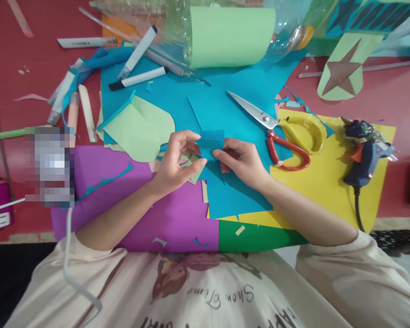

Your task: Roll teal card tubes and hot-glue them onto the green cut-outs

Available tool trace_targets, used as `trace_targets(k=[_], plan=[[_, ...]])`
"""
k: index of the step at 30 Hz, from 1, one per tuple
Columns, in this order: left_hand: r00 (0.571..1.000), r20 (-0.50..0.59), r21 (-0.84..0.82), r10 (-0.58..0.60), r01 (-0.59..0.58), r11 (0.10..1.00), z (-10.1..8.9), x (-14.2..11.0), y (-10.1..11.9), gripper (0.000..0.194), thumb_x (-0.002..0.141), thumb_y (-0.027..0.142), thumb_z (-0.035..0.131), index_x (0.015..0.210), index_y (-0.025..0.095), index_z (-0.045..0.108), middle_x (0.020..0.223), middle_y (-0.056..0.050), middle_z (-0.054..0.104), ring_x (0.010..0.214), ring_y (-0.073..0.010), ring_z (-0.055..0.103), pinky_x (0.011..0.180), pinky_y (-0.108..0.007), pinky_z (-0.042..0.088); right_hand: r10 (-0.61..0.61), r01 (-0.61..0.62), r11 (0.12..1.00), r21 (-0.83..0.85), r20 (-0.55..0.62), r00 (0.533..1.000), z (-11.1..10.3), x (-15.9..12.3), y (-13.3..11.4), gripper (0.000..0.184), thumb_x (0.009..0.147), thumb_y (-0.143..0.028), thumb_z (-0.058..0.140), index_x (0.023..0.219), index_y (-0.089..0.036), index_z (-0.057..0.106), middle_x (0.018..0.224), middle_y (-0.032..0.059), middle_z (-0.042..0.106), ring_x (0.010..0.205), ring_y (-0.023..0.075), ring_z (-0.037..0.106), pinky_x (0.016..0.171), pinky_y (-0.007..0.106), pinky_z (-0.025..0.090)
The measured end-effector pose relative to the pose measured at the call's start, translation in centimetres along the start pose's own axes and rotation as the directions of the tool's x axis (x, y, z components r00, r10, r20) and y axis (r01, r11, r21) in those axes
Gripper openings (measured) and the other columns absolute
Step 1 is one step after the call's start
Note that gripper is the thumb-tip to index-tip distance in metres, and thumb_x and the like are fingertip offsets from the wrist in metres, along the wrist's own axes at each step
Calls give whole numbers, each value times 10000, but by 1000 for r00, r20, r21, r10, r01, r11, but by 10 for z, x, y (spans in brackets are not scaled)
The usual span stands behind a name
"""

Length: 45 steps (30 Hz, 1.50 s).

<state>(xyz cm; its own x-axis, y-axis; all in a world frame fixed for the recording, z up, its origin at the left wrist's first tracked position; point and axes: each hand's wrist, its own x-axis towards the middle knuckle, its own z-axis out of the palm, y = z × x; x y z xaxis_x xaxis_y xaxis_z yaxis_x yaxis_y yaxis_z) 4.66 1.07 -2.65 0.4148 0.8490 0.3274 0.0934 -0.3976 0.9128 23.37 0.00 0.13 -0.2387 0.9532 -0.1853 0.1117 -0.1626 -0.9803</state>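
Note:
In front of me, over the blue sheet (246, 196), my right hand (242, 159) pinches a small piece of blue paper (212, 139) between thumb and fingers. My left hand (181, 159) is at the left edge of this piece, its thumb and forefinger spread apart. Whether a left fingertip touches the paper is hard to see. Scissors (273, 125) with one red and one yellow handle lie to the right of my hands, blades partly apart. Left of my hands rests a light green paper shape (140, 127) with a blue strip along one edge.
A plastic bottle wrapped in green paper (232, 36) lies at the back. Several markers (140, 50) are scattered at the upper left. A glue gun (365, 155) with a cord rests on yellow paper (335, 191) at right. Purple paper (123, 218) and scraps cover the front left.

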Motion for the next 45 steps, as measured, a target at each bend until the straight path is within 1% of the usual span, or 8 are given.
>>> trace_targets(k=[6, 13, 21, 25, 28, 37, 40, 45], plan=[[999, 30, -86, -13, 15, 996, 1, -1, 1, 489, 846, 357, 652, 1241, 362, 364, 1077, -7, 562, 875, -116, 662, 727, -237, 556, 12, -14, 999, 43, 47, 999, -3, 0, -2, 453, 761, -582, 643, 585, -202, 469, 427, -48, 516, 400, 88, 497, 429, 224, 399], [1000, 11, -59, -20, 21, 998, 0, 0, 1, 437, 841, 334, 658, 1183, 337, 385, 996, 7, 560, 794, -86, 633, 667, -197, 526, -4, 2, 999, 32, 66, 998, -2, 0, -1, 506, 754, -648, 598, 578, -190, 473, 429, -39, 515, 408, 78, 489, 431, 217, 373], [999, 19, -126, -42, 44, 991, 0, -2, 0, 364, 828, 285, 673, 1090, 313, 423, 1058, 4, 520, 829, -78, 624, 665, -191, 528, -18, 16, 1000, 24, 70, 997, -2, 0, 1, 483, 765, -607, 613, 577, -186, 470, 426, -43, 519, 405, 70, 475, 433, 212, 353], [996, 70, -45, -61, 64, 997, -1, 0, 4, 251, 876, 301, 614, 1073, 274, 461, 953, 0, 569, 836, -97, 640, 635, -173, 519, -9, 8, 1000, 21, 73, 997, -1, 0, 1, 448, 770, -555, 643, 578, -184, 483, 424, -50, 509, 403, 69, 466, 433, 211, 349], [997, 48, 17, -59, 59, 998, -1, 2, 5, 220, 889, 350, 591, 1058, 254, 489, 907, 0, 600, 790, -96, 644, 612, -172, 511, -4, 3, 1000, 20, 77, 997, -1, -1, 1, 448, 768, -553, 648, 575, -184, 483, 420, -51, 502, 399, 68, 461, 428, 211, 342], [974, 55, 4, -221, 221, 975, 1, 4, 9, 307, 813, 490, 646, 852, 212, 521, 679, 28, 589, 634, -109, 614, 561, -209, 502, -8, 7, 1000, 20, 74, 997, -1, -1, 0, 481, 753, -604, 635, 574, -185, 480, 430, -49, 498, 413, 74, 484, 432, 204, 374], [968, -10, -37, -251, 251, 967, 1, 5, 10, 306, 804, 478, 662, 842, 204, 530, 694, 25, 600, 651, -105, 619, 595, -208, 520, -25, 21, 994, 106, 33, 999, 0, 0, 2, 453, 756, -622, 621, 732, -174, 558, 518, -53, 537, 420, 71, 514, 426, 196, 401], [945, -112, -106, -307, 296, 949, 0, 6, 8, 330, 787, 494, 673, 844, 204, 527, 722, 29, 580, 662, -98, 608, 599, -203, 535, -62, 69, 975, 209, -39, 997, -2, -2, 6, 436, 844, -539, 576, 1140, -222, 534, 900, -3, 652, 470, 42, 565, 450, 184, 449]])
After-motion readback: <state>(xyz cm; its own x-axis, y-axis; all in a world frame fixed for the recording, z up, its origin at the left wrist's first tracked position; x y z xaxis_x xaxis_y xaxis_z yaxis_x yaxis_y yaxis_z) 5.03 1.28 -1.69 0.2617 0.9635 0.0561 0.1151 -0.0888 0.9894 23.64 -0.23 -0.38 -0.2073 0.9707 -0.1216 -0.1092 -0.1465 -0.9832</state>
